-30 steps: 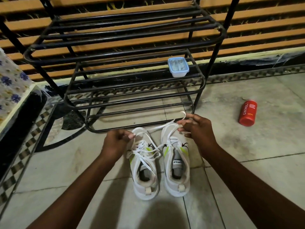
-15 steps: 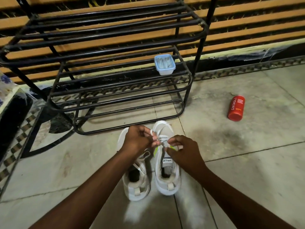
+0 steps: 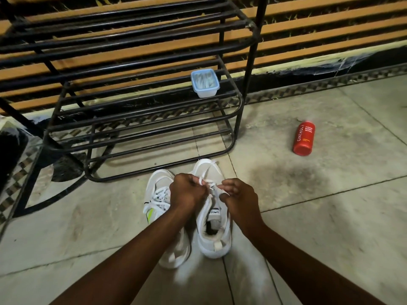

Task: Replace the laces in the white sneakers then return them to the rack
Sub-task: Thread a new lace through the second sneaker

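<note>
Head view. Beyond and left of the grip, the rack (image 3: 141,119) is seen; the left sneaker (image 3: 157,201) is set just left; the lace (image 3: 211,187) is pinched by left hand (image 3: 187,193) and right hand (image 3: 239,197) above the right sneaker (image 3: 214,238); a red bottle (image 3: 304,138) is laid well right.

Items counted: two white sneakers (image 3: 214,241) (side by side, lower centre); two hands, left hand (image 3: 187,192) and right hand (image 3: 239,194); one black rack (image 3: 253,33), upper left; one lidded container (image 3: 204,83); one red bottle (image 3: 304,138), right.
</note>
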`<state>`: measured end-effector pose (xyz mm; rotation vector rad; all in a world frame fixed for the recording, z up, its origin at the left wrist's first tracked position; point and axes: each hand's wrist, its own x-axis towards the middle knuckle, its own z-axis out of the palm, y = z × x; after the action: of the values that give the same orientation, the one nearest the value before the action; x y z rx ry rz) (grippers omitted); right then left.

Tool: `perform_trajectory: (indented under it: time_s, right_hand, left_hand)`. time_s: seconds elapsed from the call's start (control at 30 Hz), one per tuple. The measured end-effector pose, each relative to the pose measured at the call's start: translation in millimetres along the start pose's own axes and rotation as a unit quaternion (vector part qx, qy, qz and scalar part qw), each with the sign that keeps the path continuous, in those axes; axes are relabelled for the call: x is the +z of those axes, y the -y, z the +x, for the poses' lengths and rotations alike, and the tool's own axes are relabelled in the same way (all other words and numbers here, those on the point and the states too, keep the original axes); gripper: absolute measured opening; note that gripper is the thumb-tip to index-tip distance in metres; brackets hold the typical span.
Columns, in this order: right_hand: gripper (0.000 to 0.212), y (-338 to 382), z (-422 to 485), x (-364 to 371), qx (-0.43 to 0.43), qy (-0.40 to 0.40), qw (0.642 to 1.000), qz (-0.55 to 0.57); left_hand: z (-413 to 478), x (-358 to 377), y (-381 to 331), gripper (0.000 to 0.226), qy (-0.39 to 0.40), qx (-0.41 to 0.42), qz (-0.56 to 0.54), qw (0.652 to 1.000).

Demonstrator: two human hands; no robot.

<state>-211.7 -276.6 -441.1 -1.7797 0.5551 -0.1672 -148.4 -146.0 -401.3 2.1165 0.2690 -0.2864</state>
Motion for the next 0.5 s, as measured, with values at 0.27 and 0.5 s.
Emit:
perform_trajectory:
  time_s: [0.27, 0.5]
  right_hand:
    - [0.032, -6.0, 2.0, -2.3, 0.043, 0.015, 0.996, 0.083]
    - [0.033, -11.4, 4.6, -3.7, 0.049, 0.02, 0.993, 0.105]
  left_hand:
    - [0.6, 8.4, 4.1, 0.009, -0.014, 0.003, -0.005, 1.0]
    - [-0.1, 15.2, 7.9, 0.013, -0.032, 0.037, 0.005, 0.999]
